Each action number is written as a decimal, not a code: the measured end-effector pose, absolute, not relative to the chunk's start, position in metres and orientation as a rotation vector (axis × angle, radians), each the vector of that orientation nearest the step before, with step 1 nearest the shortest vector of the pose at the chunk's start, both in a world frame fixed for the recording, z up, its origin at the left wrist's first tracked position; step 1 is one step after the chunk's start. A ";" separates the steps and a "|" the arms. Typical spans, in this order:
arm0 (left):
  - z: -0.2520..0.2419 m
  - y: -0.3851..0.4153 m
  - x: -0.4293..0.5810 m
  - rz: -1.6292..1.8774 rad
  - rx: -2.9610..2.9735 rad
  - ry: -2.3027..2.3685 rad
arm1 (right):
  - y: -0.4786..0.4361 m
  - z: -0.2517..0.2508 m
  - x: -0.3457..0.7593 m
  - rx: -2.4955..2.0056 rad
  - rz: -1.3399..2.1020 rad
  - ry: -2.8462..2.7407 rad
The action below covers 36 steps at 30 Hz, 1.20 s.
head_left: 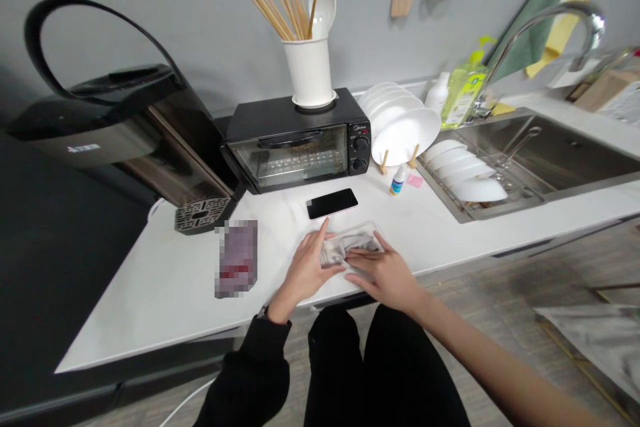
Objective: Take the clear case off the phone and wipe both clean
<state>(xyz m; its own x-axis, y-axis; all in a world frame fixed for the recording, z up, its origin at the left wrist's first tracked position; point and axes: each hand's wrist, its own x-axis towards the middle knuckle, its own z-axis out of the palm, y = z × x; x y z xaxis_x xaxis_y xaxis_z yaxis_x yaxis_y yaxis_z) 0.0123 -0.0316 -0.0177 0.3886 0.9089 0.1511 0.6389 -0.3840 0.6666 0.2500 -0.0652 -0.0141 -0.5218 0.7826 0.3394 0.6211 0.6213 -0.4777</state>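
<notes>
A small clear, box-like container (371,229) lies near the counter's front edge, with crumpled greyish-white material (336,252) showing inside it. My left hand (306,265) grips its left end, index finger along the far side and thumb at the near side. Over the right part of the container, my right hand (387,277) lies with fingers stretched out, some of them on the greyish material. Its fingertips partly cover the contents. Just beyond the container is a black phone (333,203), apart from both hands.
A blurred purple packet (238,259) lies at left, near a black drinks machine (165,140). Behind stands a toaster oven (300,153) bearing a white utensil cup (309,72). Racked plates (406,136), a small bottle (398,181) and a sink (560,177) with bowls are at right.
</notes>
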 end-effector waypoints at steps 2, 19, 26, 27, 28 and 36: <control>-0.017 -0.031 0.013 0.684 2.151 1.328 | -0.061 -0.014 0.275 -1.215 0.305 -2.288; -0.015 -0.030 0.014 0.647 2.185 1.301 | -0.042 -0.015 0.269 -1.228 0.170 -2.346; -0.015 -0.032 0.014 0.668 2.181 1.305 | -0.060 -0.014 0.259 -1.044 0.452 -2.395; -0.015 -0.032 0.014 0.659 2.187 1.306 | -0.059 -0.014 0.273 -1.100 0.418 -2.388; -0.015 -0.032 0.015 0.649 2.194 1.308 | -0.055 -0.014 0.284 -1.158 0.362 -2.380; -0.014 -0.030 0.015 0.654 2.201 1.310 | -0.054 -0.018 0.228 -0.976 0.378 -2.395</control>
